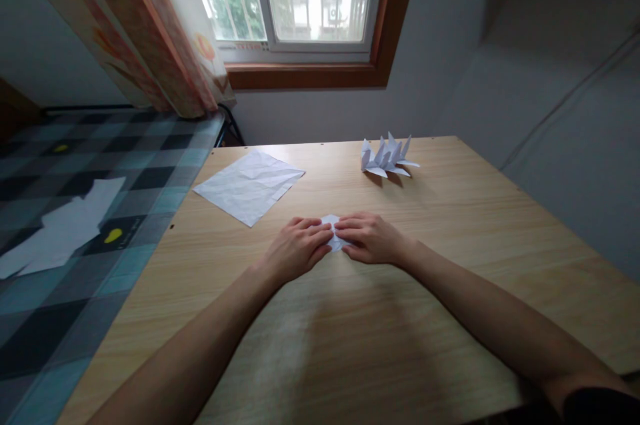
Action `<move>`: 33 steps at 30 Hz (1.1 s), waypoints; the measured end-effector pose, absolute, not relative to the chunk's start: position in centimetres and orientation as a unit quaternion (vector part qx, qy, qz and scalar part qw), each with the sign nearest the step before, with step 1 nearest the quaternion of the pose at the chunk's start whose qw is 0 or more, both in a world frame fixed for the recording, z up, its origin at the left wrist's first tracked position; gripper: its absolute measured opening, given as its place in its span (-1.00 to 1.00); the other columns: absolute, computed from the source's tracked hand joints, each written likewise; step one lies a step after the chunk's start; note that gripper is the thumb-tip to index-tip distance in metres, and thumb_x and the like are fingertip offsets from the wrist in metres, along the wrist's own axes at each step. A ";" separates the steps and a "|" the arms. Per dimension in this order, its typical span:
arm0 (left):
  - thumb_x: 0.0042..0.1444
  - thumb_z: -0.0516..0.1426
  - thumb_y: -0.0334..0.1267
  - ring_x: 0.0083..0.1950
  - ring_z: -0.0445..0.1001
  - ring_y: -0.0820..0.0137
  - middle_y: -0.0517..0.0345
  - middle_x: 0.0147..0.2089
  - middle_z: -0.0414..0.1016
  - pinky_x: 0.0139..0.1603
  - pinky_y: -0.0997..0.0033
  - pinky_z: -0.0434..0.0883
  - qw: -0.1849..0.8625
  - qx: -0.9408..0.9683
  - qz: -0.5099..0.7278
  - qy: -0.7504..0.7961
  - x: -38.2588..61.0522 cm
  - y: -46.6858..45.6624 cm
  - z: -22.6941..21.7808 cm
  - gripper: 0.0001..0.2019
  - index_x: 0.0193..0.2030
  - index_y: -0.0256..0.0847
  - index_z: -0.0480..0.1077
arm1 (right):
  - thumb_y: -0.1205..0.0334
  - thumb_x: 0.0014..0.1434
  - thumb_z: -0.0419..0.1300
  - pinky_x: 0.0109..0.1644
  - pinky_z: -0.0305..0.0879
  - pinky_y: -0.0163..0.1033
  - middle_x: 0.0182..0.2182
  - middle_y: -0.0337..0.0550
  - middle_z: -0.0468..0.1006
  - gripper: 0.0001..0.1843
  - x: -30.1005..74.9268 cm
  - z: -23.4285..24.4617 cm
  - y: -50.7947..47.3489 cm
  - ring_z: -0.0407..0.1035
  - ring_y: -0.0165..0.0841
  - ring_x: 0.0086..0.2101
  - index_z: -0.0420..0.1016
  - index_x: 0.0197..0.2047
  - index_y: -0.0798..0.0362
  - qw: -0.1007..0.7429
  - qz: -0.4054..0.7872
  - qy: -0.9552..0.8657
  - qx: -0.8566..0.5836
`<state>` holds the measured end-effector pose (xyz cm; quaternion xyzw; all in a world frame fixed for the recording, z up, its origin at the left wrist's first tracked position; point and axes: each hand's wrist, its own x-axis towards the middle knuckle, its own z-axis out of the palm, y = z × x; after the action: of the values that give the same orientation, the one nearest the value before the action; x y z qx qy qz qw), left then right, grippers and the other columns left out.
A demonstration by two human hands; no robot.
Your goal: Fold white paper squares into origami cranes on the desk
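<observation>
A small piece of folded white paper [331, 220] lies on the wooden table in front of me, mostly covered by my fingers. My left hand [303, 245] is closed on its left side, with the fingers together and pressed down. From the right, my right hand [371, 238] grips the other side in the same way, its fingertips almost meeting those of the left. Whether any edge is pinched beneath the fingers is hidden.
A creased square sheet of white paper [250, 186] rests at the table's far left. Several pointed folded paper pieces [387, 157] stand in a row at the back right. Loose white sheets [65, 228] lie on a checked bed cover [45, 318] left of the table [480, 225].
</observation>
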<state>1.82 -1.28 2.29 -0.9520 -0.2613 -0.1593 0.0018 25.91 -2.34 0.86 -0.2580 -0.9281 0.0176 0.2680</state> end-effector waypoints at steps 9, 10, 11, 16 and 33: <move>0.26 0.11 -0.08 0.17 0.46 0.13 0.00 0.14 0.54 0.08 0.13 0.36 -0.019 -0.958 -0.138 -0.252 1.7 -1.5 3.0 -0.70 0.02 -0.17 0.46 | 0.40 0.21 0.16 -0.14 0.37 -0.21 -0.29 -0.04 0.65 -0.88 25.8 3.2 -3.4 0.53 -0.27 -0.23 0.54 -0.28 0.10 0.111 -0.051 -0.957 -0.263; 0.26 0.11 -0.07 0.18 0.45 0.13 0.00 0.14 0.54 0.08 0.13 0.36 -0.022 -0.958 -0.137 -0.251 1.7 -1.5 3.0 -0.69 0.02 -0.17 0.46 | 0.41 0.22 0.15 -0.18 0.36 -0.22 -0.31 -0.03 0.65 -0.87 25.6 3.4 -3.6 0.52 -0.27 -0.25 0.53 -0.29 0.11 0.095 -0.062 -0.957 -0.267; 0.25 0.11 -0.05 0.19 0.45 0.13 -0.01 0.15 0.53 0.09 0.13 0.36 -0.025 -0.959 -0.135 -0.250 1.7 -1.5 3.1 -0.68 0.02 -0.17 0.46 | 0.43 0.23 0.14 -0.22 0.33 -0.23 -0.34 -0.04 0.64 -0.87 25.6 3.5 -3.7 0.51 -0.28 -0.28 0.51 -0.30 0.12 0.085 -0.072 -0.957 -0.269; 0.25 0.10 0.04 0.18 0.46 0.11 -0.05 0.16 0.53 0.09 0.10 0.36 -0.028 -0.959 -0.136 -0.245 1.7 -1.5 3.0 -0.63 0.01 -0.18 0.46 | 0.43 0.30 0.09 -0.34 0.22 -0.26 -0.44 -0.09 0.59 -0.80 25.4 3.2 -3.8 0.45 -0.33 -0.39 0.46 -0.34 0.12 0.093 -0.113 -0.954 -0.261; 0.24 0.07 -0.29 -0.42 0.46 0.44 0.20 -0.44 0.56 -0.32 0.43 0.31 -0.166 -0.877 -0.261 -0.368 2.5 -2.0 3.5 -0.77 -0.35 -0.22 0.52 | 0.28 0.36 0.02 -0.16 0.24 -0.13 -0.35 -0.04 0.58 -0.76 24.5 3.4 -4.2 0.40 -0.24 -0.32 0.49 -0.08 0.13 0.323 -0.099 -0.864 -0.372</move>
<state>2.51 -1.96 3.51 -0.8771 -0.3676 -0.2606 -0.1663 24.47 -4.25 3.43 -0.3724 -0.8642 -0.0992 0.3235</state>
